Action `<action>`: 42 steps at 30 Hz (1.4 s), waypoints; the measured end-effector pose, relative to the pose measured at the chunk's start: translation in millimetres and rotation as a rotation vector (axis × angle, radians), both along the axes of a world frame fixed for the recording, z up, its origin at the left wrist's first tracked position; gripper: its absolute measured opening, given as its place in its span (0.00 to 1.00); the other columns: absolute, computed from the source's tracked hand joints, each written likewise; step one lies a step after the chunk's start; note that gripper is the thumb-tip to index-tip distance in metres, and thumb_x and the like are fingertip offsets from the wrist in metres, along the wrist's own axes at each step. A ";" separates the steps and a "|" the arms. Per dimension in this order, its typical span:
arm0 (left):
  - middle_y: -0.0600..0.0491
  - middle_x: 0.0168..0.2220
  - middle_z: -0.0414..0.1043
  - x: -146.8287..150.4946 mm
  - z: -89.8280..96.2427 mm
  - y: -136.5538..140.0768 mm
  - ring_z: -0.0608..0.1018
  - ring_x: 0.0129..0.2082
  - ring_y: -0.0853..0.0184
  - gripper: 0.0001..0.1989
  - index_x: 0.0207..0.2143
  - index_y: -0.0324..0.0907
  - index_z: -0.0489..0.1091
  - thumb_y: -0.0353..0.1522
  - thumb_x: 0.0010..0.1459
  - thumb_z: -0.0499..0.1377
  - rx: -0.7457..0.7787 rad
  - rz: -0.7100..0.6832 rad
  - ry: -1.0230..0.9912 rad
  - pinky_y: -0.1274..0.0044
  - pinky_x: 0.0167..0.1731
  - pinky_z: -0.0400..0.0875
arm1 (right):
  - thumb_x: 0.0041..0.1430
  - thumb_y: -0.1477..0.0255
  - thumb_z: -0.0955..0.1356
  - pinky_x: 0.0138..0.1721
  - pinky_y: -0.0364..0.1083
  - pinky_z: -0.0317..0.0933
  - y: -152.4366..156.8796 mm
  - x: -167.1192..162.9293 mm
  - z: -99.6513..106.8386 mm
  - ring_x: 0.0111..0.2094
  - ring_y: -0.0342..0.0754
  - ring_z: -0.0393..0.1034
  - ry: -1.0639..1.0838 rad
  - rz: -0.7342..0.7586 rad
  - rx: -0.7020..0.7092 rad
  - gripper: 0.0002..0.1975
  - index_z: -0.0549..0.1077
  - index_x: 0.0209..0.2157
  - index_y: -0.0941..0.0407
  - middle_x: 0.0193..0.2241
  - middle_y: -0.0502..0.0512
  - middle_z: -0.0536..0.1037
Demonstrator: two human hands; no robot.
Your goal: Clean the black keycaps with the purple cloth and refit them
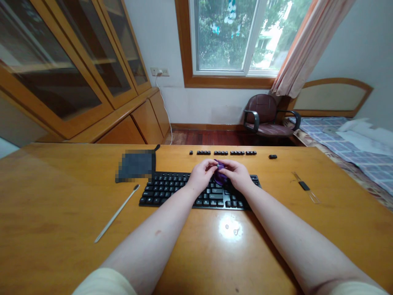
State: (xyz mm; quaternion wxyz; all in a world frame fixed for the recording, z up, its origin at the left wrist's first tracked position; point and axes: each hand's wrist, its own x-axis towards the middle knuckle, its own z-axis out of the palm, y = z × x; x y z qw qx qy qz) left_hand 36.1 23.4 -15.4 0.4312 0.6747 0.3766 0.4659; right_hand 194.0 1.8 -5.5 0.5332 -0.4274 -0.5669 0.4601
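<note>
A black keyboard (172,188) lies on the wooden table in front of me. Above its upper right part, my left hand (201,174) and my right hand (238,174) meet around a small shiny purple lump (220,177). The fingers of both hands are closed on it, pinching its top. Whether its underside rests on the keys cannot be made out. Behind the keyboard, several loose black keycaps (221,153) stand in a row, with a small separate group of keycaps (272,156) farther right.
A wire keycap puller (303,186) with a black grip lies to the right. On the left are a long white stick (116,214) with a dark tip and a dark cloth-like item (136,164), partly pixelated. Beyond the table (61,196) stands an armchair (265,112).
</note>
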 end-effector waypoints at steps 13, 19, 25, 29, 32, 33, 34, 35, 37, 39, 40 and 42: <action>0.50 0.33 0.75 -1.6 10.2 -4.7 0.76 0.36 0.66 0.06 0.32 0.41 0.75 0.30 0.51 0.59 0.072 0.100 0.025 0.71 0.41 0.71 | 0.44 0.69 0.71 0.40 0.49 0.66 0.4 3.4 -3.2 0.33 0.49 0.73 -0.181 -0.177 0.030 0.07 0.76 0.28 0.56 0.29 0.54 0.79; 0.50 0.34 0.76 -1.6 10.7 -4.2 0.76 0.37 0.66 0.06 0.32 0.41 0.76 0.30 0.52 0.59 0.091 0.110 0.040 0.71 0.43 0.71 | 0.43 0.68 0.72 0.40 0.49 0.66 0.2 2.8 -2.9 0.34 0.49 0.72 -0.258 -0.176 0.090 0.11 0.77 0.32 0.56 0.31 0.54 0.79; 0.49 0.36 0.75 -1.2 4.5 -2.7 0.76 0.37 0.66 0.09 0.35 0.41 0.75 0.31 0.50 0.61 0.084 0.072 0.004 0.70 0.43 0.71 | 0.47 0.67 0.70 0.39 0.48 0.65 -0.4 3.9 -4.7 0.32 0.48 0.72 -0.320 -0.234 0.113 0.08 0.77 0.29 0.56 0.29 0.55 0.79; 0.49 0.36 0.72 -0.8 2.6 -2.8 0.76 0.36 0.67 0.12 0.36 0.41 0.74 0.32 0.47 0.64 0.080 0.066 -0.039 0.72 0.39 0.73 | 0.48 0.70 0.69 0.41 0.49 0.65 -1.6 4.1 -0.7 0.34 0.48 0.72 -0.339 -0.175 0.176 0.07 0.77 0.32 0.54 0.31 0.54 0.79; 0.50 0.35 0.71 -1.8 6.0 -2.7 0.75 0.36 0.67 0.10 0.36 0.42 0.75 0.31 0.48 0.62 0.142 0.101 0.006 0.72 0.40 0.73 | 0.50 0.69 0.68 0.46 0.50 0.63 0.1 5.6 1.2 0.41 0.49 0.71 -0.303 -0.166 0.213 0.10 0.77 0.36 0.53 0.37 0.55 0.78; 0.50 0.35 0.71 -2.0 7.1 -2.5 0.75 0.37 0.67 0.10 0.36 0.42 0.75 0.31 0.49 0.62 0.149 0.103 0.013 0.71 0.41 0.72 | 0.51 0.69 0.68 0.47 0.50 0.62 1.2 6.4 0.7 0.43 0.49 0.70 -0.280 -0.184 0.219 0.11 0.77 0.37 0.53 0.39 0.56 0.77; 0.50 0.36 0.72 -1.8 7.8 -2.2 0.75 0.37 0.67 0.10 0.37 0.42 0.74 0.30 0.50 0.61 0.142 0.100 0.005 0.71 0.42 0.72 | 0.51 0.68 0.68 0.48 0.50 0.61 2.6 7.1 -0.3 0.46 0.50 0.69 -0.255 -0.203 0.219 0.11 0.76 0.38 0.52 0.41 0.56 0.76; 0.50 0.38 0.72 -1.3 8.0 -1.9 0.75 0.38 0.67 0.11 0.39 0.42 0.74 0.29 0.50 0.60 0.116 0.093 -0.017 0.71 0.43 0.72 | 0.51 0.68 0.68 0.49 0.50 0.61 4.0 7.7 -1.9 0.47 0.50 0.68 -0.222 -0.217 0.209 0.12 0.76 0.39 0.52 0.43 0.56 0.75; 0.49 0.39 0.73 0.6 6.5 -1.2 0.75 0.38 0.68 0.14 0.42 0.41 0.71 0.28 0.51 0.60 0.024 0.064 -0.086 0.71 0.43 0.72 | 0.49 0.66 0.70 0.48 0.51 0.62 6.2 7.7 -5.9 0.45 0.50 0.69 -0.139 -0.205 0.150 0.15 0.75 0.41 0.53 0.42 0.56 0.76; 0.49 0.38 0.74 2.5 4.1 -0.8 0.76 0.37 0.68 0.14 0.41 0.39 0.70 0.27 0.50 0.60 -0.068 0.031 -0.137 0.72 0.41 0.73 | 0.47 0.65 0.71 0.44 0.51 0.64 6.8 6.5 -9.3 0.40 0.50 0.71 -0.068 -0.168 0.063 0.18 0.74 0.41 0.54 0.39 0.56 0.77; 0.49 0.36 0.74 3.1 3.2 -0.7 0.76 0.36 0.68 0.13 0.40 0.38 0.70 0.27 0.50 0.60 -0.094 0.018 -0.146 0.72 0.41 0.73 | 0.46 0.65 0.71 0.41 0.50 0.66 6.5 5.7 -10.1 0.37 0.49 0.72 -0.052 -0.156 0.024 0.18 0.75 0.41 0.55 0.37 0.56 0.78; 0.49 0.36 0.73 2.9 2.9 -1.0 0.76 0.35 0.68 0.11 0.38 0.38 0.71 0.28 0.49 0.61 -0.084 0.007 -0.139 0.72 0.41 0.73 | 0.45 0.64 0.71 0.36 0.50 0.67 5.0 4.1 -9.9 0.31 0.48 0.72 -0.063 -0.153 -0.025 0.17 0.76 0.37 0.56 0.34 0.56 0.79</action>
